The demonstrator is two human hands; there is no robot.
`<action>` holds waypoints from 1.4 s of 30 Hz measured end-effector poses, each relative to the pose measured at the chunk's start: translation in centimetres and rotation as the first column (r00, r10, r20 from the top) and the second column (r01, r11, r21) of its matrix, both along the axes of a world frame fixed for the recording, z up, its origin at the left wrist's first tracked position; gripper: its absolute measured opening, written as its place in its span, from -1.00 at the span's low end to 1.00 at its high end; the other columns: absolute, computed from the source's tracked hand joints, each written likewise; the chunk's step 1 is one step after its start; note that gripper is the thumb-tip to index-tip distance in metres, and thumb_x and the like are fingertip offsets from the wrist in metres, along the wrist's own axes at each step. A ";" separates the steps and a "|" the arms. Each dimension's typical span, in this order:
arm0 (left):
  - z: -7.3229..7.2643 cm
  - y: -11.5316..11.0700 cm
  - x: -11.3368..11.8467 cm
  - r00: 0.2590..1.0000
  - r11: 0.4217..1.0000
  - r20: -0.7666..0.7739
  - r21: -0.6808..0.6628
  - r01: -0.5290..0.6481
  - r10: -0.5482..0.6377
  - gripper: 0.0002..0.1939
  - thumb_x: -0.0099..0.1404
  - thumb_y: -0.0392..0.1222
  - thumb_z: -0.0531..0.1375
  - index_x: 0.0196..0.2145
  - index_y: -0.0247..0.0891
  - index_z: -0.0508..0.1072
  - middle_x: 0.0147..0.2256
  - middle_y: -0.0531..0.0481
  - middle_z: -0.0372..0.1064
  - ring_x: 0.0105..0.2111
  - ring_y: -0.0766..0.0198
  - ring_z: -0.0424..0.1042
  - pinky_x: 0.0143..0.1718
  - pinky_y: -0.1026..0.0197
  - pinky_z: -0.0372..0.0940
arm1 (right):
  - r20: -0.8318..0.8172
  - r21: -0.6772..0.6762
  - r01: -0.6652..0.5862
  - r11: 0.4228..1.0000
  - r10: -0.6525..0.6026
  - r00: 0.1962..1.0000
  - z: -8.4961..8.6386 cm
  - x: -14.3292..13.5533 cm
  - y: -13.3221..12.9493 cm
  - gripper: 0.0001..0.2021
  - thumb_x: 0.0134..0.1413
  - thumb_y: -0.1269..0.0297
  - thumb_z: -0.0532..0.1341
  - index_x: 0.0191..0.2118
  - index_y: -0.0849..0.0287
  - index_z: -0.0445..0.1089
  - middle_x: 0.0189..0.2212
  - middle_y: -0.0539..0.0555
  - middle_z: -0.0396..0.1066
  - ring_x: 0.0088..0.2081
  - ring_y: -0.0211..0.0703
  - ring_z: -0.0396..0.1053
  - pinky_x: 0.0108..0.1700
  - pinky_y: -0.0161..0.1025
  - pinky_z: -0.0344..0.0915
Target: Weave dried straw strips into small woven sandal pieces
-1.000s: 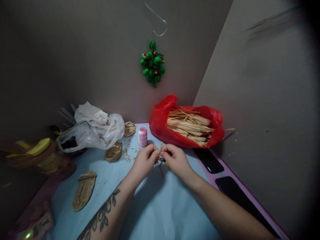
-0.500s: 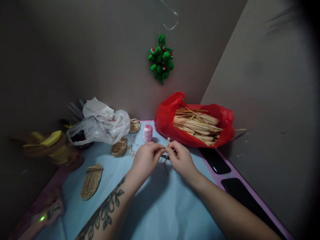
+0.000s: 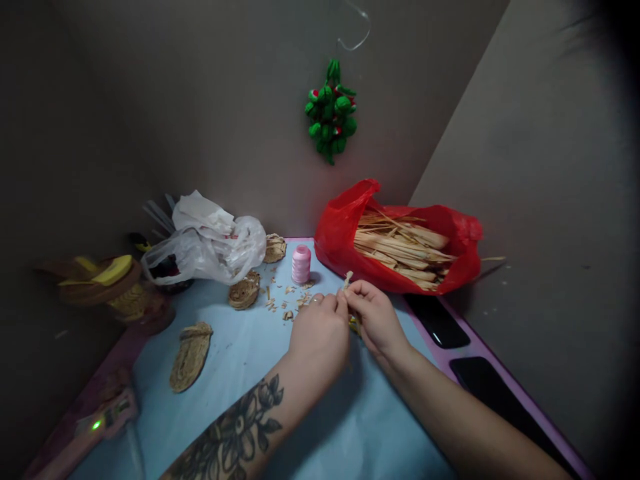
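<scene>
Above the middle of the blue-covered table, my left hand [image 3: 321, 331] and my right hand [image 3: 379, 317] meet with fingertips pinched together. A short pale strip of dried plant fibre [image 3: 349, 276] sticks up between them; its lower part is hidden by the fingers. The back of my left hand is turned up, covering most of its fingertips. Partly seen beneath my right hand is a small yellow and dark object [image 3: 355, 325], its kind unclear. A spool of pink thread [image 3: 301, 265] stands just behind, with fibre scraps [image 3: 289, 315] beside my left hand.
A red plastic bag [image 3: 337, 250] of dried fibre strips lies back right, above two dark phones [image 3: 440, 323]. At left are a woven slipper [image 3: 191, 357], smaller woven pieces [image 3: 245, 291], a white plastic bag [image 3: 200, 257], a pot [image 3: 103, 280] and a power strip [image 3: 113, 413].
My left hand has rolled over so its back faces up, and moved right against my right hand. More scraps show beside it. The whole view has shifted slightly.
</scene>
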State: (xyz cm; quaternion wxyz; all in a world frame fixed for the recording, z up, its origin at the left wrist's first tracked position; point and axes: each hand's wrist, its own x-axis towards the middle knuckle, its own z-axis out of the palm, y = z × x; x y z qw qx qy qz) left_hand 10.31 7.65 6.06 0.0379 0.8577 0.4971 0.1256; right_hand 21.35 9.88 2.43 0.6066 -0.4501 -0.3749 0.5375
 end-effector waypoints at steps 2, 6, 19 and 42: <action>-0.1 0.1 0.0 0.999 0.999 -0.030 -0.029 0.037 -0.038 -0.62 0.19 -0.37 0.01 -0.02 -0.40 0.29 -0.27 -0.18 0.36 -0.26 0.10 0.32 -0.26 0.14 0.23 | -0.044 -0.008 -0.006 1.000 0.006 0.999 -0.5 -0.1 0.2 -0.75 -0.29 0.25 0.31 -0.59 0.19 0.20 -0.65 -0.10 0.20 -0.59 -0.37 0.13 -0.51 -0.39 0.09; -0.3 1.1 -1.1 0.994 0.998 0.109 -0.047 0.039 -0.034 -0.70 0.21 -0.34 -0.01 -0.13 -0.29 0.39 -0.34 -0.12 0.36 -0.30 0.16 0.33 -0.27 0.17 0.22 | -0.013 -0.002 -0.036 0.999 0.036 0.999 -1.5 0.0 0.7 -0.73 -0.23 0.20 0.29 -0.55 0.16 0.16 -0.65 -0.12 0.18 -0.60 -0.37 0.12 -0.53 -0.39 0.07; -1.9 3.9 -2.6 0.858 0.972 0.512 -0.218 0.090 0.036 -0.88 0.15 -0.23 0.10 -0.46 -0.26 0.41 -0.47 0.02 0.39 -0.47 0.31 0.31 -0.42 0.30 0.11 | 0.228 0.021 -0.191 0.981 0.181 0.957 -0.3 0.0 0.3 -0.84 -0.14 0.30 0.18 -0.53 0.16 0.13 -0.66 -0.14 0.15 -0.60 -0.38 0.11 -0.52 -0.39 0.03; -3.2 4.8 -2.2 0.722 0.960 0.688 -0.245 0.134 0.074 -0.83 0.20 -0.19 0.00 -0.53 -0.26 0.22 -0.60 0.13 0.13 -0.56 0.38 0.13 -0.50 0.33 0.04 | 0.383 0.011 -0.201 0.980 0.181 0.906 0.3 1.6 1.1 -0.88 -0.17 0.28 0.20 -0.47 0.22 0.30 -0.60 -0.08 0.25 -0.56 -0.35 0.17 -0.49 -0.37 0.11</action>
